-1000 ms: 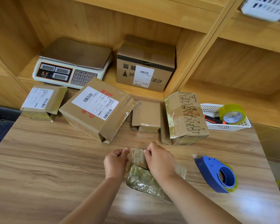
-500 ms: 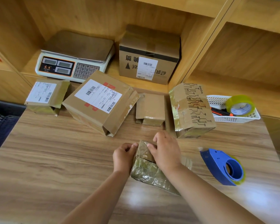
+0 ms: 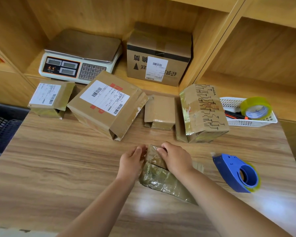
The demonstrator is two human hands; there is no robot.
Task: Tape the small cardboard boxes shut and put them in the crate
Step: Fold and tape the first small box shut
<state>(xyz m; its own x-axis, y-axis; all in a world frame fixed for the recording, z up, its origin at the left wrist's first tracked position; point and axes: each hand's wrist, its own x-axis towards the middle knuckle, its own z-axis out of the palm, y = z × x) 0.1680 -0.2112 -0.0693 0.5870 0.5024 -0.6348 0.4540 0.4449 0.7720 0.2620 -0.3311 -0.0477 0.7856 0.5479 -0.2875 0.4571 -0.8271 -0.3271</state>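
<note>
Left hand [image 3: 132,162]: held at the left side of the small cardboard box [image 3: 161,180], palm turned toward it. The fingers are nearly straight and pressed flat against its side, and the fingertips are blurred.
Right hand [image 3: 177,158]: laid over the box's far end from the right, with the fingers curled round the far edge and the thumb pressed onto the taped top.
Forearms: both are stretched forward from the lower edge of the view and are brought together at the box.
Small cardboard box: lying near the middle of the table [image 3: 58,168], wrapped in glossy clear tape and enclosed between the two hands.
Tape dispenser [image 3: 237,173]: blue, set on the table to the right of the box, apart from it and untouched.
Crate [image 3: 2,132]: dark, seen at the left edge beside the table, well apart from the box.
Labelled box [image 3: 108,103]: the largest of the four boxes lined along the table's far edge.
Change: compared with half a second ago, the same hold is kept and the box is found in the same spot. The left fingers are laid straighter along the side. The shelf is seen higher in the view than a second ago.
</note>
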